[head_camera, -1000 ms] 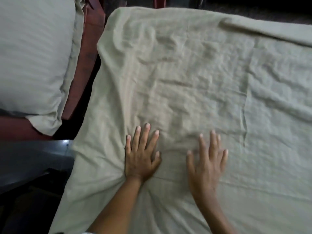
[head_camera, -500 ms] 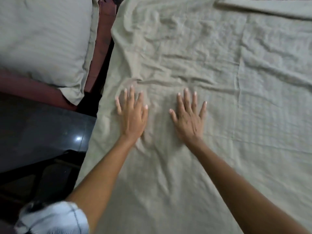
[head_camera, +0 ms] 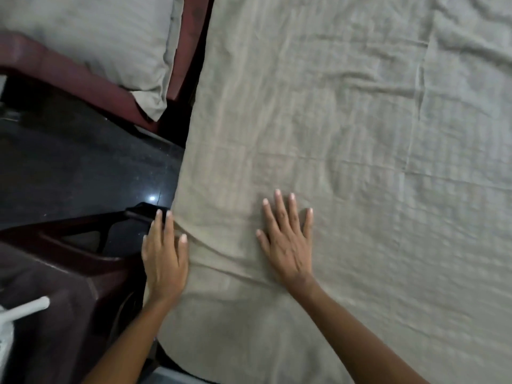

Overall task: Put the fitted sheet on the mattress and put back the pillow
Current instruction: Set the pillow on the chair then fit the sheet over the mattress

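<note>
A pale beige fitted sheet [head_camera: 332, 134] covers the mattress and fills the right part of the view, lightly wrinkled. My left hand [head_camera: 164, 261] lies flat with straight fingers along the sheet's left edge, where the cloth drops over the mattress side. Flat on top of the sheet, spread wide, my right hand [head_camera: 286, 242] presses the cloth a little to the right of the left one. The pillow [head_camera: 97, 37], in a matching pale case, rests on a dark red chair at the upper left, off the bed.
The dark red chair [head_camera: 83, 79] holding the pillow stands beside the bed at upper left. A second dark chair [head_camera: 69, 273] stands at lower left, close to my left hand. Dark glossy floor [head_camera: 83, 176] lies between them. A white object [head_camera: 25, 309] pokes in at the left edge.
Both hands have slid back toward me and leftward over the sheet. My left hand went from the sheet's top to its left edge. The wrinkles under the hands look flatter.
</note>
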### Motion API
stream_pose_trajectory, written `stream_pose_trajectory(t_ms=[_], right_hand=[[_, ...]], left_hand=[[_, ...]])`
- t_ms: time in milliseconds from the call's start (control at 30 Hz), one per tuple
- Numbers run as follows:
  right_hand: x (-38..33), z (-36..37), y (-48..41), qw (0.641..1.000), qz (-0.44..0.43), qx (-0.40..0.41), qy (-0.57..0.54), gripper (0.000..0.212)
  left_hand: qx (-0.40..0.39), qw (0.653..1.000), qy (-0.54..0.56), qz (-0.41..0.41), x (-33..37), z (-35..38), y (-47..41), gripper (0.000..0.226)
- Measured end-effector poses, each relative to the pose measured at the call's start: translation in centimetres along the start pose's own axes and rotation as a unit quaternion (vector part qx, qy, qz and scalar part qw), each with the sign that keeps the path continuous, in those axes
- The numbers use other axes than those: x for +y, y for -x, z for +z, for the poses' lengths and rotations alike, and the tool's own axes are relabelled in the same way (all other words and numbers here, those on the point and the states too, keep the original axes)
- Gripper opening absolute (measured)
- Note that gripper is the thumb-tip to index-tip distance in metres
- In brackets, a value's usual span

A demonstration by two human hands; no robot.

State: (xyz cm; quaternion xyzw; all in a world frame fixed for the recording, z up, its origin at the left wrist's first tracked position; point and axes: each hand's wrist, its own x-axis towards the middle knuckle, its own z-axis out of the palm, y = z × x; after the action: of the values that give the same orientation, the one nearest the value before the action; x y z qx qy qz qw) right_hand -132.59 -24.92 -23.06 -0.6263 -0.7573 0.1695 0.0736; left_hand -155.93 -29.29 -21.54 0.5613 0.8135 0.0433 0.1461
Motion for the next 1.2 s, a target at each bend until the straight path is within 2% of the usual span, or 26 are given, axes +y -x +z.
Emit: stream_pose_trajectory(t_ms=[67,167,267,300,367,433,533,567,733,800,900,967,1000,1100,1200], right_hand=[[-2.4,0.3,1.8,1.000,-0.026,-0.007,-0.012,0.060],[-3.4,1.1,4.0,0.995,-0.095,-0.042,0.004,0.059],[-2.3,2.0,3.9,0.986,-0.148,-0.061,0.038,0.060],[-2.0,2.1,3.4,0.986,-0.147,-0.069,0.043,0.060],[-2.1,1.7,3.4,0.985,-0.150,-0.077,0.046,0.059],[-2.3,1.3,3.4,0.987,-0.141,-0.075,0.029,0.058],[-2.5,0.6,5.1,0.991,-0.116,-0.059,-0.012,0.057],[-2.5,0.4,6.1,0.992,-0.110,-0.058,-0.021,0.056],[-2.9,0.3,10.0,0.990,-0.113,-0.078,-0.020,0.055],[-3.3,0.1,11.0,0.989,-0.118,-0.093,-0.009,0.056],[-4.2,-0.2,12.2,0.982,-0.148,-0.120,0.000,0.057],[-5.1,0.0,13.1,0.973,-0.186,-0.133,0.012,0.057],[-5.1,0.0,13.3,0.970,-0.195,-0.141,0.016,0.057],[-6.1,0.4,14.9,0.952,-0.258,-0.161,0.028,0.058],[-6.8,1.2,16.4,0.935,-0.309,-0.172,0.035,0.060]], left_hand=[[0.033,0.999,-0.025,-0.020,0.5,0.5,4.5,0.056],[0.020,0.997,0.033,-0.066,-0.3,1.4,8.4,0.058],[0.023,0.960,0.149,-0.237,-2.2,1.1,8.3,0.054],[0.007,0.935,0.181,-0.306,-3.1,1.0,8.2,0.052],[0.001,0.852,0.232,-0.470,-4.7,0.4,10.5,0.060],[0.017,0.769,0.291,-0.568,-5.6,0.3,13.0,0.061],[0.004,0.653,0.456,-0.605,-5.6,0.3,16.8,0.053],[0.002,0.647,0.480,-0.593,-5.2,0.3,17.7,0.051],[-0.034,0.699,0.471,-0.538,-3.7,0.1,18.9,0.025],[-0.042,0.698,0.466,-0.542,-3.8,0.4,19.1,0.021],[-0.041,0.690,0.469,-0.551,-3.6,1.0,19.1,0.029],[-0.043,0.674,0.485,-0.556,-3.5,1.5,19.3,0.026],[-0.048,0.679,0.483,-0.551,-3.2,2.0,18.7,0.023],[-0.022,0.691,0.456,-0.561,-3.9,2.8,18.8,0.024],[0.057,0.688,0.447,-0.569,-5.7,2.7,20.2,0.026]])
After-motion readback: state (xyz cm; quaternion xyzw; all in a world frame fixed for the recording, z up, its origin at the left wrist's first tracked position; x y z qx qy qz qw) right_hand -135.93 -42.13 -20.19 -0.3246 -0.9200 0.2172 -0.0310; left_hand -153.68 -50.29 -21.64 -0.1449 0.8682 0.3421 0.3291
